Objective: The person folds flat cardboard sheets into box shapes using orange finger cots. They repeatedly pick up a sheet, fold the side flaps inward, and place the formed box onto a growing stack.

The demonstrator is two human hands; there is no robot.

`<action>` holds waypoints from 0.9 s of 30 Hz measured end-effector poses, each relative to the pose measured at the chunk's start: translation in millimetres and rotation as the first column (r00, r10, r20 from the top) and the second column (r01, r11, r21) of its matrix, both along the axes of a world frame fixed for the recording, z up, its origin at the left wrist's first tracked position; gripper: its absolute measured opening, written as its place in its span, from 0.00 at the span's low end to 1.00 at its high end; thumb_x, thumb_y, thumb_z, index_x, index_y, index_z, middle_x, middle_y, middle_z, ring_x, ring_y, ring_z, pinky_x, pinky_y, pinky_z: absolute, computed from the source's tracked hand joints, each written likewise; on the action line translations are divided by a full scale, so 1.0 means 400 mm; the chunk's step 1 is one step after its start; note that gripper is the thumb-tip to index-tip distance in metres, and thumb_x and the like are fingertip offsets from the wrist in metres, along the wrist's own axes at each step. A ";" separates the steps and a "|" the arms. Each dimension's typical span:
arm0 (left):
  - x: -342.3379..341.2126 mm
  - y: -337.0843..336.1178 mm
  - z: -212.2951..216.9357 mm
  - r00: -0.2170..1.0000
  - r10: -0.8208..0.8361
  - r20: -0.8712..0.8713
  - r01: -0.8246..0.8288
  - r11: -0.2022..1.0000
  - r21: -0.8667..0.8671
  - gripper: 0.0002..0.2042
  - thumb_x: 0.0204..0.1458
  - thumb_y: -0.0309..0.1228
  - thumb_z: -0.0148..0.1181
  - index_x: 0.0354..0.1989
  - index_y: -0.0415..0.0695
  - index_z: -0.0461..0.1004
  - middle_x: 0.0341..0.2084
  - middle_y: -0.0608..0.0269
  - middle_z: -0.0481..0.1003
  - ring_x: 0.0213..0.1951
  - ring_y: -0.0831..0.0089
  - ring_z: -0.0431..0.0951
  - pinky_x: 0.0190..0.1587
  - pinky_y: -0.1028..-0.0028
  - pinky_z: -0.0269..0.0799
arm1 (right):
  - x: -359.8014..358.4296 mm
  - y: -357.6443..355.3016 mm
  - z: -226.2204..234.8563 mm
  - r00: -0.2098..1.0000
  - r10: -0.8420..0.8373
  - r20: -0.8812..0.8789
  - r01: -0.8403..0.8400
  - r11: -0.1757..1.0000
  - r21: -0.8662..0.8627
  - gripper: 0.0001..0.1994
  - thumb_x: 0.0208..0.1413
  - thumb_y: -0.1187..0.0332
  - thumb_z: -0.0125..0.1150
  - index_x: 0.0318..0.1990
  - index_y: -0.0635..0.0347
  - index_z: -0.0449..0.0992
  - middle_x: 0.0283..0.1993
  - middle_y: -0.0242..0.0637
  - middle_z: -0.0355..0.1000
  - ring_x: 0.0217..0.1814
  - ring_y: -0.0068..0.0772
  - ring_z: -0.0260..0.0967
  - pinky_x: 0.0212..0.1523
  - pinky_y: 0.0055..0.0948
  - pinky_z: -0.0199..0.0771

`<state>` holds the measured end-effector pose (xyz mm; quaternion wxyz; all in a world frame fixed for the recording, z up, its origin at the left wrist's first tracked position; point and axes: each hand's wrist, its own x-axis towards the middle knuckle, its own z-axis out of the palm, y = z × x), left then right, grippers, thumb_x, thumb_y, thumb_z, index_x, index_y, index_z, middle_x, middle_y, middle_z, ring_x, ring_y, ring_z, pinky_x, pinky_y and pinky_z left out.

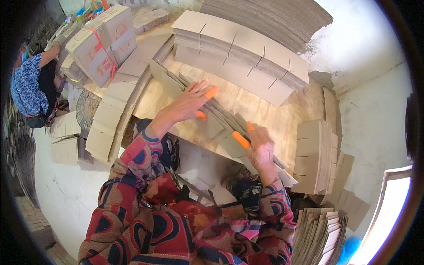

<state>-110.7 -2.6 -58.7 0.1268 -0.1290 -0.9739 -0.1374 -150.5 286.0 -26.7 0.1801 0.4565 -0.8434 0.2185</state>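
The left hand, just above the middle of the frame, lies flat with its fingers stretched out, pressing on a row of slotted cardboard strips that runs slantwise from the upper middle toward the lower right. Orange finger covers sit on two of its fingertips. The right hand, right of centre, rests on the lower end of the same row, fingers half curled over the strips, also with orange covers. Both hands touch the strips; neither lifts one clear. The row lies on a wooden table. Behind it, at the upper middle, stands a thick stack of slotted cardboard sheets. A closed cardboard box sits at the upper left, and more cardboard piles stand at the right. Another person in a blue patterned top is at the far left edge.
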 end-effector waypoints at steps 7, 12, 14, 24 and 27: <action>-0.025 0.005 -0.013 0.989 -0.051 0.136 0.039 0.995 0.090 0.35 0.36 0.34 0.69 0.58 0.45 0.66 0.46 0.62 0.73 0.52 0.62 0.67 0.57 0.64 0.57 | 0.018 0.058 -0.030 0.978 -0.181 0.100 0.146 0.946 0.289 0.29 0.50 0.55 0.65 0.52 0.69 0.68 0.32 0.46 0.74 0.32 0.41 0.74 0.28 0.35 0.74; 0.015 -0.004 -0.032 0.985 -0.165 -0.053 0.172 0.967 0.190 0.26 0.41 0.29 0.63 0.53 0.47 0.69 0.38 0.64 0.74 0.46 0.64 0.69 0.51 0.66 0.60 | 0.032 0.077 -0.101 0.988 -0.136 0.079 0.116 0.970 0.212 0.20 0.51 0.62 0.65 0.47 0.66 0.72 0.23 0.42 0.73 0.19 0.41 0.71 0.19 0.34 0.69; 0.030 -0.017 -0.003 0.975 -0.214 0.053 0.207 0.971 0.118 0.23 0.42 0.28 0.61 0.51 0.46 0.70 0.37 0.63 0.73 0.44 0.65 0.69 0.50 0.67 0.61 | 0.028 0.066 -0.087 0.983 -0.109 0.147 0.072 0.968 0.239 0.18 0.51 0.67 0.65 0.47 0.66 0.73 0.25 0.45 0.73 0.22 0.44 0.72 0.21 0.35 0.70; 0.304 -0.078 0.214 0.723 -0.030 -0.691 -0.088 0.987 -0.135 0.11 0.35 0.28 0.58 0.30 0.37 0.74 0.32 0.55 0.74 0.31 0.64 0.71 0.33 0.65 0.68 | 0.129 0.137 0.174 0.772 -0.255 -0.583 0.290 0.956 -0.033 0.20 0.50 0.73 0.65 0.52 0.64 0.70 0.52 0.46 0.70 0.56 0.48 0.67 0.59 0.48 0.64; 0.370 -0.213 0.179 0.625 0.208 -0.752 -0.453 0.881 -0.133 0.20 0.33 0.24 0.58 0.40 0.34 0.76 0.36 0.53 0.74 0.30 0.61 0.71 0.34 0.66 0.69 | 0.137 0.174 0.191 0.787 -0.342 -0.514 0.402 0.916 0.006 0.19 0.52 0.74 0.63 0.52 0.63 0.70 0.51 0.43 0.70 0.57 0.46 0.66 0.62 0.50 0.59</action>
